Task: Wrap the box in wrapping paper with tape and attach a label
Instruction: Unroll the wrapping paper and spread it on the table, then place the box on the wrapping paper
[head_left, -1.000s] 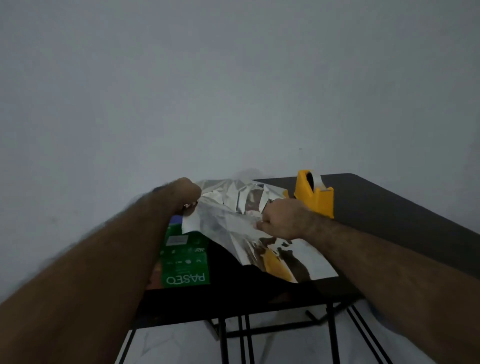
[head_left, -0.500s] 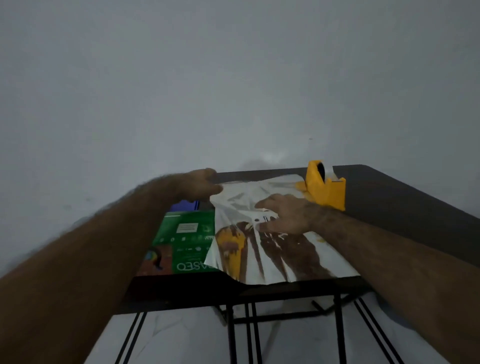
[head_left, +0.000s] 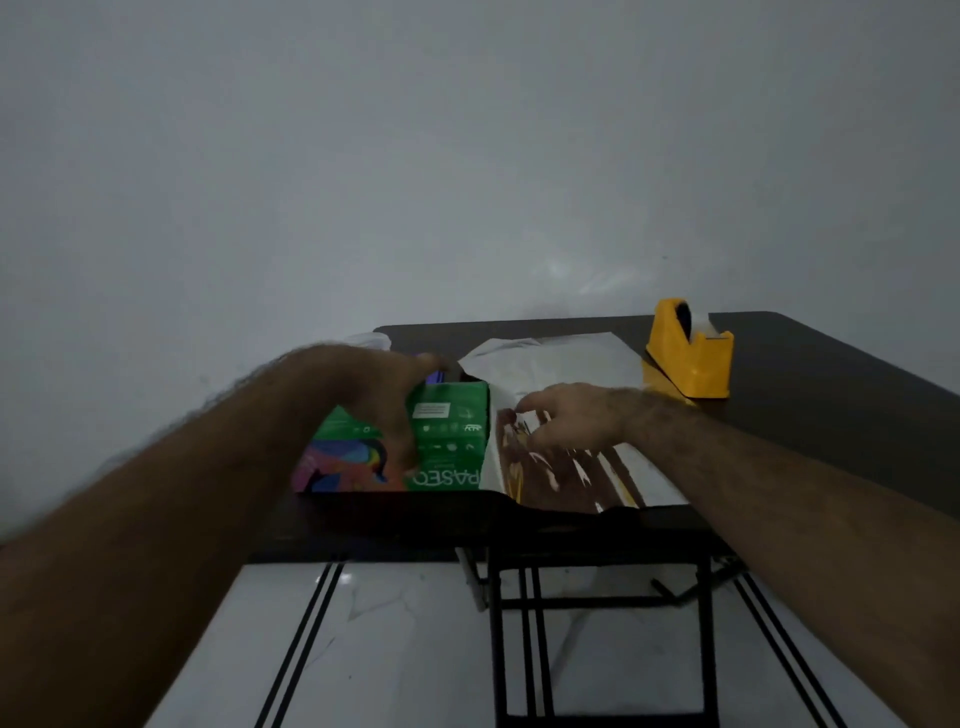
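Head view shows the green box (head_left: 447, 436) lying on the dark surface (head_left: 810, 415) beside the silver wrapping paper (head_left: 561, 364), the left hand (head_left: 384, 400) spread over it, seemingly to shift it, the right hand (head_left: 571, 421) loosely spread flattening the sheet.

Dark folding table (head_left: 831, 415), pale wall (head_left: 467, 156), seemingly glossy white floor (head_left: 405, 649)

Your left hand (head_left: 382, 395) leaves the silver wrapping paper (head_left: 566, 431) and spreads over the green Paseo box (head_left: 447, 436) — the paper now lies flat, your right hand (head_left: 576, 418) hovering open above it.
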